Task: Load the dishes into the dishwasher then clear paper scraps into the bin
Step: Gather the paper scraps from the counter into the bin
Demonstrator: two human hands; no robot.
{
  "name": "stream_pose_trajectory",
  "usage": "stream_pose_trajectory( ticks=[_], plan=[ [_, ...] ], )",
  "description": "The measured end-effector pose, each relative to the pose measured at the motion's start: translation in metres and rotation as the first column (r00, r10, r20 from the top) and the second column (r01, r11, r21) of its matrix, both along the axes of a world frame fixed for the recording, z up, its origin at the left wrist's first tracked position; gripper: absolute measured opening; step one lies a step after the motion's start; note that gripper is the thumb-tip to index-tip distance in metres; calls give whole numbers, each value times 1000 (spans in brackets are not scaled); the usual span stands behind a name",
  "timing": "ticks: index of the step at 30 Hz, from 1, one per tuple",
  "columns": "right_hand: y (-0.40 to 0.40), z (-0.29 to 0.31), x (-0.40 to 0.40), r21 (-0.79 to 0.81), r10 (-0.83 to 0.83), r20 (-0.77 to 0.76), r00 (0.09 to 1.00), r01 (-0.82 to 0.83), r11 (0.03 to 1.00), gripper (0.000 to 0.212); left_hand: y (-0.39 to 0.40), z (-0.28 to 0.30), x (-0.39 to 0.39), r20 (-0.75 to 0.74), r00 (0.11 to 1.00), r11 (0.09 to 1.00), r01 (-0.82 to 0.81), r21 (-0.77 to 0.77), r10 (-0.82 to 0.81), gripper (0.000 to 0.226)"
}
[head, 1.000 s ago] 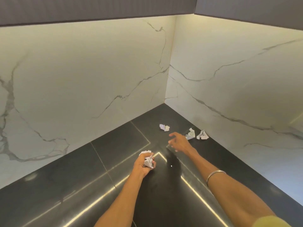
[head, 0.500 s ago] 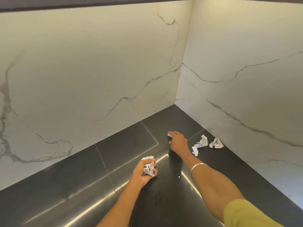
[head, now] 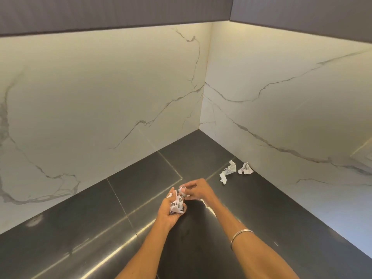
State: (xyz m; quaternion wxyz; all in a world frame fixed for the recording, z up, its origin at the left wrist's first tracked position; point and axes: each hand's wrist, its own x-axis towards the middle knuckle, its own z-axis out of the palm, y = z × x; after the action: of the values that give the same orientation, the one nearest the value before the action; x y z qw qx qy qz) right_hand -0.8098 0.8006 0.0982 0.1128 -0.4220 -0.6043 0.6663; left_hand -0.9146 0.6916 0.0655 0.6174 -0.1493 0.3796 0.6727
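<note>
Paper scraps [head: 177, 204] bunched in left hand [head: 169, 213], fingers curled round them; right hand [head: 198, 190] pinches another scrap [head: 182, 190] against the bunch. Two loose scraps [head: 228, 171] at 2 o'clock on counter [head: 261, 208].

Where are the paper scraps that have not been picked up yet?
In the head view, two crumpled paper scraps lie side by side on the dark counter at the foot of the right marble wall, beyond the right hand.

A home kitchen corner is shown: a dark polished countertop [head: 261, 228] is met by a veined marble backsplash [head: 100, 107], with grey wall cabinets [head: 120, 13] mounted overhead.
</note>
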Motion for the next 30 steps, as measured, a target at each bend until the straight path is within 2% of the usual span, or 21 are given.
stream_pose_trajectory(
  ticks=[4, 8, 10, 13, 14, 17, 20, 22, 23, 25, 27, 30],
  plan=[
    [-7, 14, 6, 170, 73, 113, 991, -92, 981, 15, -10, 11, 10, -42, 999, 999, 33, 4, -33, 28],
    [-29, 26, 5, 320, 95, 229, 969, -167, 933, 13, -13, 11, 22, 72, 997, 998, 43, -41, -40, 22],
    [-37, 24, 7, 386, 55, 289, 956, -169, 907, 12, -15, 6, 22, 82, 994, 997, 71, -17, -69, 30],
    [-45, 18, 13, 459, -11, 355, 935, -164, 873, 18, -18, 6, 20, 36, 983, 980, 178, 84, -182, 53],
    [-48, 16, 14, 483, -43, 356, 934, -144, 864, 18, -19, 10, 22, -2, 977, 973, 213, 87, -214, 53],
    [-49, 13, 20, 562, -139, 369, 919, -102, 821, 19, -15, 14, 29, -79, 955, 958, 288, -1, -287, 28],
    [-35, 18, 33, 461, -27, 411, 911, -182, 868, 33, -9, 15, 33, -130, 922, 931, 359, -64, -364, 16],
    [-20, 20, 44, 353, 80, 403, 912, -235, 906, 42, -3, 15, 35, -134, 917, 927, 366, -85, -375, 14],
    [-12, 19, 48, 344, 78, 395, 915, -226, 912, 42, 2, 16, 35, -128, 923, 931, 353, -94, -363, 14],
    [3, 14, 55, 440, -82, 366, 927, -94, 893, 34, 12, 21, 37, -140, 930, 939, 327, -105, -340, 13],
    [15, 7, 62, 571, -286, 356, 890, 36, 820, 36, 22, 23, 37, -172, 924, 939, 323, -120, -340, 11],
    [28, 4, 74, 664, -362, 436, 824, -23, 748, 52, 26, 19, 36, -203, 923, 941, 296, -162, -326, 10]
  ],
)
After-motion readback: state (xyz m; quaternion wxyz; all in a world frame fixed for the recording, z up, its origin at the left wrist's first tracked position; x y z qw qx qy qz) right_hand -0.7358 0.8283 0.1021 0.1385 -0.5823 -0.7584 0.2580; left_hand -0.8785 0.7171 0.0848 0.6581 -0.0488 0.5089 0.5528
